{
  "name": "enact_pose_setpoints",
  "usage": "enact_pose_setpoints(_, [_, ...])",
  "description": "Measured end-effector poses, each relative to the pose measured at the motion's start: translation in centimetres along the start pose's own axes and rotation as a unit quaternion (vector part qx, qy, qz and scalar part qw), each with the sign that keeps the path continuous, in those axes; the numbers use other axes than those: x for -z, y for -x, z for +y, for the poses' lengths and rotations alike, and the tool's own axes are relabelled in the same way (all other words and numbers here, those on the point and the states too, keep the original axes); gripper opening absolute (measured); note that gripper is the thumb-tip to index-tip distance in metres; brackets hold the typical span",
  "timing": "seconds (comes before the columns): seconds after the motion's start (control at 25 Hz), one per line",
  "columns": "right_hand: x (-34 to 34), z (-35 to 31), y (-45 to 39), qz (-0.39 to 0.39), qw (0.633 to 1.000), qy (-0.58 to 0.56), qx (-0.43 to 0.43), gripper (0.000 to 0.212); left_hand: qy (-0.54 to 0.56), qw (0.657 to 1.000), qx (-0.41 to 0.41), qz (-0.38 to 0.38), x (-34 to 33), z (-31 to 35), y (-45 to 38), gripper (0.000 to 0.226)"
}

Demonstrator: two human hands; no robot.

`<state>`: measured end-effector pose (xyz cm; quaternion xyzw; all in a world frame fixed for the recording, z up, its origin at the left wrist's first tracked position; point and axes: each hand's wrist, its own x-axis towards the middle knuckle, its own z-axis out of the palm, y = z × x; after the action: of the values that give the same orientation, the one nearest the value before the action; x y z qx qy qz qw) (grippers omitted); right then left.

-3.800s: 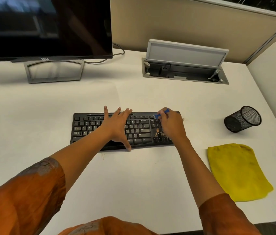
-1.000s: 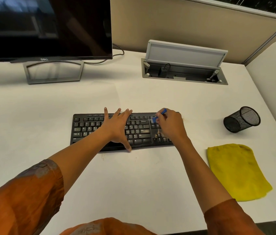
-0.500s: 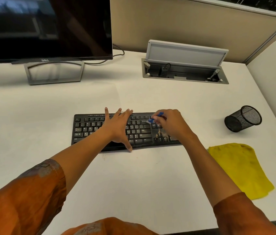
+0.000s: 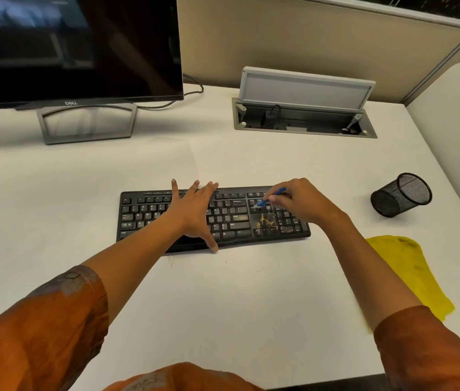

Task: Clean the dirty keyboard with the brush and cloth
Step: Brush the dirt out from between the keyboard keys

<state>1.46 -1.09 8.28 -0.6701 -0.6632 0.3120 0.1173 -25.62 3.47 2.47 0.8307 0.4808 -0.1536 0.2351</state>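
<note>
Left hand (image 4: 195,213) flat, open on keyboard (image 4: 231,218); right hand (image 4: 299,201) pinching brush (image 4: 269,199), bristles seemingly touching keys.

Office cubicle desk seen from above.

A white desk (image 4: 223,306) fills most of the view, evenly lit with soft shadows. At its back left stands a dark monitor (image 4: 73,46) on a grey stand (image 4: 86,124), a cable (image 4: 192,88) trailing behind it. A grey cable box (image 4: 303,117) is set into the desk at the back, its lid (image 4: 305,88) raised. A beige partition (image 4: 293,38) runs along the back edge; a paler panel (image 4: 454,122) closes off the right side.
</note>
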Motion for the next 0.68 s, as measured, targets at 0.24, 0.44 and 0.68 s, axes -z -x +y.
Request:
enact_pose_setpoints(0.24, [1.6, 1.6, 0.4, 0.078, 0.995, 0.005, -0.057, 0.018, -0.008, 1.0, 0.003, -0.002, 0.0, 0.0, -0.2, 0.162])
enact_pose_setpoints(0.44, [-1.2, 0.2, -0.5, 0.186, 0.977, -0.083, -0.063, 0.023, -0.015, 1.0, 0.005, -0.003, 0.1, 0.2, -0.2, 0.161])
enact_pose_setpoints(0.68, [-2.9, 2.4, 1.6, 0.114, 0.986, -0.016, -0.119, 0.024, -0.012, 1.0, 0.008, -0.002, 0.0, 0.0, -0.2, 0.163])
